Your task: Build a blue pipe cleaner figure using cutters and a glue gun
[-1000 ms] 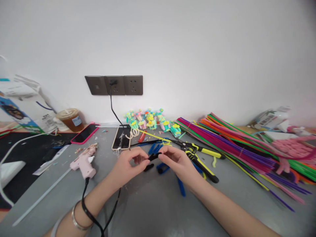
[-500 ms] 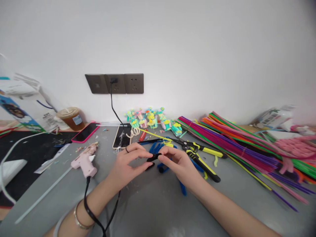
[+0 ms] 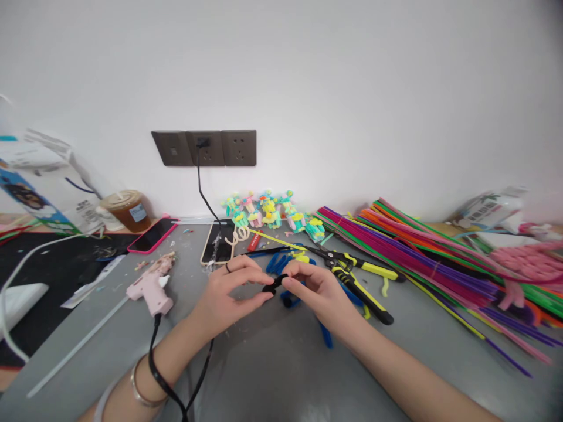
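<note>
Between my two hands is a short black pipe cleaner (image 3: 276, 282), bent into a small curled shape. My left hand (image 3: 231, 291) pinches its left end between thumb and fingers. The fingertips of my right hand (image 3: 315, 288) are closed on the other end. Just behind and below my fingers lie blue pipe cleaner pieces (image 3: 325, 335), partly hidden by my right hand. Black-and-yellow pliers (image 3: 358, 290) rest right behind my right hand.
A pink glue gun (image 3: 149, 290) with a black cord lies left. Behind are two phones (image 3: 152, 236), a drink cup (image 3: 127, 211) and small pastel figures (image 3: 268, 211). Bundled coloured pipe cleaners (image 3: 422, 264) spread across the right. The cord runs to the wall socket (image 3: 204, 148).
The black pipe cleaner has turned a little between my fingers, and its lower part now sits closer to my left fingertips. Both hands stay in nearly the same place.
</note>
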{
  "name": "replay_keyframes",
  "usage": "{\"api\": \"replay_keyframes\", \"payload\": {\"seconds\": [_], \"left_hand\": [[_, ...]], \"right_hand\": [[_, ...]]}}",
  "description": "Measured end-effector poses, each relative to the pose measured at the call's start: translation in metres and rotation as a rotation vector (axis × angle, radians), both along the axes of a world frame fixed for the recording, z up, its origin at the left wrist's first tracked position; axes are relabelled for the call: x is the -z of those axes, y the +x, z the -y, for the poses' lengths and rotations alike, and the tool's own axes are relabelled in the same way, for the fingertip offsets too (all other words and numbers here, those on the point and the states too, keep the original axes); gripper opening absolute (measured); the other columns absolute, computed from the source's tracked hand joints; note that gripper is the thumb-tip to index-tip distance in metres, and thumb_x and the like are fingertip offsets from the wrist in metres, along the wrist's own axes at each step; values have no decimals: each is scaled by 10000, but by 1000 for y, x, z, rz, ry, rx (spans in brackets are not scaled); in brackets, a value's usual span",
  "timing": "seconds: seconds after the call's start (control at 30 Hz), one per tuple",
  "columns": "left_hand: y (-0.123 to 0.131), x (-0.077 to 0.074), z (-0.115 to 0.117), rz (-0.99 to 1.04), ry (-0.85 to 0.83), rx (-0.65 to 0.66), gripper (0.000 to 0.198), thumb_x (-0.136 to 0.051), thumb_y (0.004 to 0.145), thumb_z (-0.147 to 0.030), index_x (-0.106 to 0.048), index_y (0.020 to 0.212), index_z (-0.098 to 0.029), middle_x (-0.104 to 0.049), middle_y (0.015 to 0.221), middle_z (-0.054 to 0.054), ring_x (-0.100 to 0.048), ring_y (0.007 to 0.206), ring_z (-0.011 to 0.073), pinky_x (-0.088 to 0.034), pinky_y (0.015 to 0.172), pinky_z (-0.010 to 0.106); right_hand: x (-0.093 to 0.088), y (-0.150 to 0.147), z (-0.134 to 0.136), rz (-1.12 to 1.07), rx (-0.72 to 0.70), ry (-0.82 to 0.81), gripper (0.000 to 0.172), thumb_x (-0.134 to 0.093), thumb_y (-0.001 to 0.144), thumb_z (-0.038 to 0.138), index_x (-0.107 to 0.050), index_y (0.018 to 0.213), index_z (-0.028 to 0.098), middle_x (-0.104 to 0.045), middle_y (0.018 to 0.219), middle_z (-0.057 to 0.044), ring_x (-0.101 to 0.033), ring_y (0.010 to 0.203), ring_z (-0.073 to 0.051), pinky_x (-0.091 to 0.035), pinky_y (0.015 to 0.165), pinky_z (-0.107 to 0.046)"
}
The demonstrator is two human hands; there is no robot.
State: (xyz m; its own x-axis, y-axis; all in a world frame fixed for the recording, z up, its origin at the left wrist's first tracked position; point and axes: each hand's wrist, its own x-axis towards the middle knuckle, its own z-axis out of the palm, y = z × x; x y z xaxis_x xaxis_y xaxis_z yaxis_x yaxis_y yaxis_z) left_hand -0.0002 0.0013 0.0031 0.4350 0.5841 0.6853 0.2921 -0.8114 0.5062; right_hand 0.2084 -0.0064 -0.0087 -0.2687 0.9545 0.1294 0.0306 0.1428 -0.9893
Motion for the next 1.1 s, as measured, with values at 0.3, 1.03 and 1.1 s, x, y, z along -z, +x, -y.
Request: {"api": "replay_keyframes", "payload": {"seconds": [0.3,1.03,1.1], "left_hand": [[-2,1,-1,-26,26,15,164,-748,816,-116,-712,971,-159,-660,864,44,-635,769,129,-547,681,218],[-2,-2,-1,-31,35,24,114,-720,846,-163,-714,959,-182,-694,843,50,-663,747,145,-573,682,251],[-2,-2,-1,-31,35,25,113,-719,847,-164,-714,959,-181,-695,840,51,-663,748,147,-573,683,253]], "right_hand": [[0,1,1,15,-6,-4,311,-673,827,493,-625,796,187,-589,752,-15,-501,710,-161,-369,672,-286],[-3,1,1,4,-27,14,320,-677,833,497,-626,764,188,-576,728,-12,-482,694,-156,-357,649,-278],[-4,0,1,4,-24,10,320,-679,830,498,-627,760,189,-577,729,-13,-484,690,-157,-361,646,-279]]}}
